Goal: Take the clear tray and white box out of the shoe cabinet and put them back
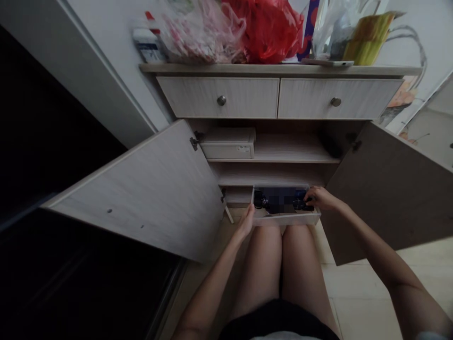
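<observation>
A shallow, lidless white box rests at my knees, in front of the cabinet's lowest shelf. My left hand grips its left end, the thumb side along the wall. At the opposite end my right hand curls over the rim, its fingertips closed at a dark item with shiny parts inside. What exactly those fingers pinch is too dark to make out. Another dark, glinting item lies in the box's left part. The middle of the box is blurred.
Both cabinet doors, left and right, stand swung out beside my arms. A closed white box occupies the upper shelf's left side. Plastic bags, one red, and a bottle crowd the cabinet top above two drawers.
</observation>
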`<act>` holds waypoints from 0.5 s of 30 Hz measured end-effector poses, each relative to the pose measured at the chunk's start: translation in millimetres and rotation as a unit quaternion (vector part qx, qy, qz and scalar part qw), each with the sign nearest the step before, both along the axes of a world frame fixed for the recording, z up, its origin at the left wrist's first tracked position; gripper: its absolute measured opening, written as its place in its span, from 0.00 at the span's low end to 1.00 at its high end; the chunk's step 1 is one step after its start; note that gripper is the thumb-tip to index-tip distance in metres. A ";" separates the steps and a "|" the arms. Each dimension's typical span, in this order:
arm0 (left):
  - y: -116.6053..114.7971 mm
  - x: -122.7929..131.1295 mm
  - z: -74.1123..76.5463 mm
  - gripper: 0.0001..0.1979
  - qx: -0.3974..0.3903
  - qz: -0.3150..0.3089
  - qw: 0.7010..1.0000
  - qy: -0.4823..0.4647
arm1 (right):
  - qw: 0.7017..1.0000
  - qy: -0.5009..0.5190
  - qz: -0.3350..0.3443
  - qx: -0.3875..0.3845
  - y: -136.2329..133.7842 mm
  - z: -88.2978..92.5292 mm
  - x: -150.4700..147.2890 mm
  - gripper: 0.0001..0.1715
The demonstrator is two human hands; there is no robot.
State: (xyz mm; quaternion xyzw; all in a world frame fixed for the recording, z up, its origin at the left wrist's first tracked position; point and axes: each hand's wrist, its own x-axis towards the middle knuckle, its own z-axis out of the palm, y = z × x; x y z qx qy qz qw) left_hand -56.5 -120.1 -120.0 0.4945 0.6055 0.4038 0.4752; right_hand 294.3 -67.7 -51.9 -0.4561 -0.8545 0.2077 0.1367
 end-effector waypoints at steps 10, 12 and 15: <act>-1.8 2.5 4.2 0.43 -0.034 0.001 0.999 -0.010 | 0.919 -0.076 -0.371 0.114 117.2 32.2 64.4 0.25; -0.8 0.7 3.3 0.43 -0.035 0.000 0.999 -0.010 | 0.894 -0.108 -0.427 0.087 138.6 32.0 76.5 0.29; -0.4 -1.5 3.5 0.42 -0.032 0.001 0.999 -0.015 | 0.870 -0.121 -0.474 0.052 161.6 29.4 88.9 0.34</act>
